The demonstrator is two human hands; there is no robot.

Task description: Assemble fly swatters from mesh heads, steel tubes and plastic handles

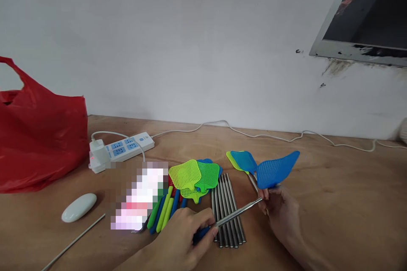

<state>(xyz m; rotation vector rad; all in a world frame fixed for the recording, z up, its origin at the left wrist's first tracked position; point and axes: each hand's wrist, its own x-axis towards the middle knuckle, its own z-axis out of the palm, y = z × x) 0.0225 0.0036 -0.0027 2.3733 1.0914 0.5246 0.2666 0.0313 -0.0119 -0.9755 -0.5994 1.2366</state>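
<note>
My left hand [182, 237] is closed around the blue handle end of a thin metal rod [237, 215] that slants up to the right. My right hand [280, 209] pinches the base of a blue mesh fly swatter head [276, 170] at the rod's far tip. Under the rod lies a row of several bare metal rods [227, 207]. Left of them is a heap of yellow and green swatter heads [193, 175] and several coloured handles [163, 214]. Two more swatter heads [241, 161] lie behind my right hand.
A red plastic bag [38, 135] stands at the far left. A white power strip [122, 149] with a cable lies near the wall. A white oval object [79, 207] and a loose thin rod [74, 241] lie front left. A blurred package [140, 197] sits beside the handles.
</note>
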